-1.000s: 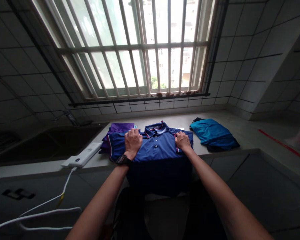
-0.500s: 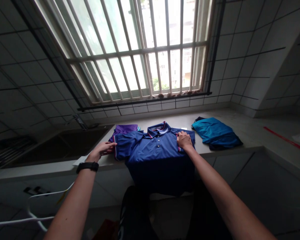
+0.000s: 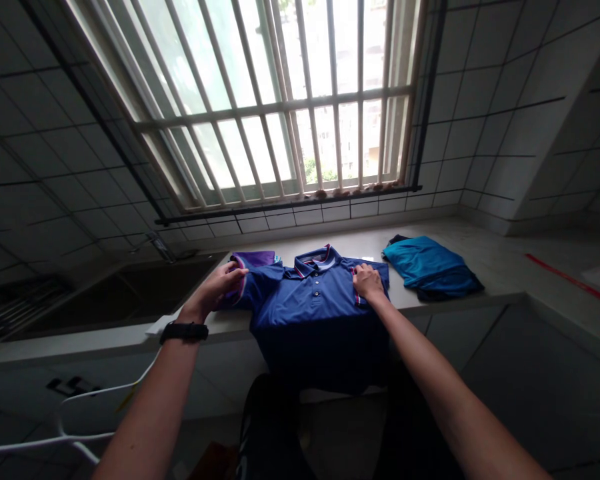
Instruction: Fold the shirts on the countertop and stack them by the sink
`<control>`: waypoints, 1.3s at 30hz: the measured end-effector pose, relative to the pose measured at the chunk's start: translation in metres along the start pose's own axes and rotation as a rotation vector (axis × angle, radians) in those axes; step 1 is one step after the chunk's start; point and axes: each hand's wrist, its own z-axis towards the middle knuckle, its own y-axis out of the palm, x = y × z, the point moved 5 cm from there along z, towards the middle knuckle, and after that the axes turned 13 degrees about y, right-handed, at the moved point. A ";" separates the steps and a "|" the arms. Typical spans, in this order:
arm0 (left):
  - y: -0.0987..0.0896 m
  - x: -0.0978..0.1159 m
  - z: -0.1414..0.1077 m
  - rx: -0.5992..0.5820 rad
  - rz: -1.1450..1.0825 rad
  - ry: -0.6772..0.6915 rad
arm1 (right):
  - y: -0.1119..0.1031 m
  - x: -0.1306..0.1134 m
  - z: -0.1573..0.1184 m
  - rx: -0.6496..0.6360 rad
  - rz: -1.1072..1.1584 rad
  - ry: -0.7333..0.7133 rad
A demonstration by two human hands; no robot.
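In the head view, our blue polo shirt (image 3: 305, 300) lies on the countertop (image 3: 455, 233), its lower part hanging over the front edge. Our left hand (image 3: 219, 288) is nearly closed, pinching one striped sleeve cuff (image 3: 242, 285); our right hand (image 3: 368, 281) curls over the opposite sleeve, its grip unclear to us. A teal garment (image 3: 427, 263) lies right of the shirt.
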 end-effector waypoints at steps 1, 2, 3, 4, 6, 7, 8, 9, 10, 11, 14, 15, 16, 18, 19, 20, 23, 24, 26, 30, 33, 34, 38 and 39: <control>0.012 0.009 -0.001 -0.072 -0.063 0.031 | 0.000 0.000 0.000 -0.002 0.001 0.001; 0.024 0.017 -0.001 -0.146 -0.103 0.057 | 0.000 0.000 0.000 -0.004 0.003 0.004; 0.035 0.023 -0.002 -0.211 -0.097 0.080 | 0.000 0.000 -0.001 -0.005 0.005 0.006; 0.046 0.026 -0.002 -0.265 -0.050 0.093 | -0.001 0.000 -0.001 -0.005 0.007 0.007; 0.067 0.024 -0.002 -0.362 0.098 0.105 | -0.002 0.000 -0.001 -0.001 0.013 0.009; 0.077 0.022 -0.002 -0.413 0.172 0.113 | -0.002 0.000 -0.002 0.001 0.016 0.010; 0.086 0.019 -0.001 -0.462 0.243 0.123 | -0.003 0.000 -0.002 0.002 0.019 0.011; 0.094 0.016 0.000 -0.498 0.311 0.139 | -0.004 -0.001 -0.002 0.001 0.022 0.013; 0.100 0.014 0.002 -0.515 0.380 0.159 | -0.004 -0.001 -0.002 -0.002 0.023 0.016; 0.105 0.012 0.005 -0.512 0.451 0.178 | -0.004 -0.001 -0.002 -0.006 0.023 0.020; 0.117 0.005 0.014 -0.499 0.662 0.170 | -0.004 -0.001 -0.002 -0.019 0.020 0.026; 0.121 0.000 0.015 -0.516 0.734 0.146 | -0.004 -0.001 -0.001 -0.020 0.019 0.025; 0.125 -0.004 0.017 -0.540 0.807 0.120 | -0.004 -0.001 -0.001 -0.020 0.017 0.023; 0.133 -0.014 0.017 -0.584 0.928 0.087 | -0.003 0.000 0.000 -0.019 0.012 0.018; 0.137 -0.018 0.017 -0.593 0.965 0.086 | -0.003 0.000 0.000 -0.018 0.011 0.017; 0.139 -0.021 0.017 -0.590 0.989 0.092 | -0.002 0.000 0.000 -0.018 0.011 0.015; 0.138 -0.025 0.019 -0.499 1.039 0.076 | -0.002 -0.001 0.001 -0.013 0.015 0.012; 0.135 -0.024 0.020 -0.419 1.065 0.060 | -0.003 -0.001 0.001 -0.013 0.015 0.011; 0.128 -0.022 0.022 -0.243 1.107 0.040 | -0.002 -0.001 0.001 -0.017 0.013 0.011; 0.137 -0.027 0.016 -0.144 1.134 0.140 | -0.002 0.000 0.003 -0.018 0.008 0.018; 0.144 -0.037 0.009 -0.128 1.153 0.181 | -0.002 0.001 0.003 -0.010 0.004 0.016; 0.145 -0.040 0.007 -0.118 1.154 0.177 | -0.002 0.001 0.003 -0.009 0.002 0.016; 0.144 -0.041 0.006 -0.112 1.133 0.165 | -0.002 0.001 0.003 -0.010 -0.009 0.022; 0.143 -0.040 0.007 -0.110 1.126 0.162 | -0.003 0.001 0.002 -0.010 -0.012 0.024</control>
